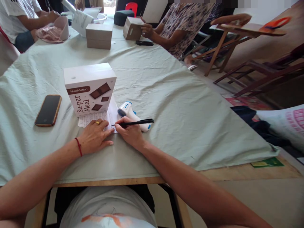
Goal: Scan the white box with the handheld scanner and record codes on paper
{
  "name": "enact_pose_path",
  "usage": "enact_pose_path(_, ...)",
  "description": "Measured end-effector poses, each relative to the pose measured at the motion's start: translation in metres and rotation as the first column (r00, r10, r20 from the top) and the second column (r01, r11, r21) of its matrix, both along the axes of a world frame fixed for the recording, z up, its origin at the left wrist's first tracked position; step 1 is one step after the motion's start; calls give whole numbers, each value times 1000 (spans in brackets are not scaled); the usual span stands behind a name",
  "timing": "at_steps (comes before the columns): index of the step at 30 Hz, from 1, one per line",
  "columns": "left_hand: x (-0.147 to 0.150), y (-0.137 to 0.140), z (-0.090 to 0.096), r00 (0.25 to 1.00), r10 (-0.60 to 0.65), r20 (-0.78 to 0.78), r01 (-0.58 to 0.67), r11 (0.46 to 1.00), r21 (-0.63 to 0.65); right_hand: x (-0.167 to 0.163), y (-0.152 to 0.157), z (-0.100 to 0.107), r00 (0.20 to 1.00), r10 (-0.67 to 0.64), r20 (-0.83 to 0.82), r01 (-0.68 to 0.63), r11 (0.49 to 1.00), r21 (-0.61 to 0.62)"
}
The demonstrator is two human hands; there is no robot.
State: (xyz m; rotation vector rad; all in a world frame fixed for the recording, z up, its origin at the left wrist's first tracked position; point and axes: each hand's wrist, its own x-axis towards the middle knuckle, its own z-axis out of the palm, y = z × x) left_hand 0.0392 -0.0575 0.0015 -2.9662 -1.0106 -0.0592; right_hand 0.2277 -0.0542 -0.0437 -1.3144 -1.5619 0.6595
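Note:
My right hand grips a black pen, its tip touching or very near a sheet of paper. Flat on the lower part of that paper, my left hand has its fingers stretched out; it wears a ring and a red bracelet. Dense small marks cover the paper's left part, too small to read. Behind my hands a white and brown NutriMotion box stands upright, hiding the paper's far part. A white and blue infrared thermometer lies just beyond my right hand, partly covered by it and the pen.
A smartphone lies left of the box on the pale green tablecloth. Farther back stand a cardboard box and a pink cloth bundle. Two people sit at the far side, one holding a box. Wooden chairs stand right.

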Motion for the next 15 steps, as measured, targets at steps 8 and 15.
enact_pose_path(8, 0, 0, 1, 1000, -5, 13, 5, 1000, 1, -1, -1, 3, 1000, 20, -10, -20, 1000, -10)
enact_pose_path(15, 0, 1, 1, 1000, -8, 13, 8, 1000, -1, -1, -1, 3, 1000, 2, -9, -2, 999, -41)
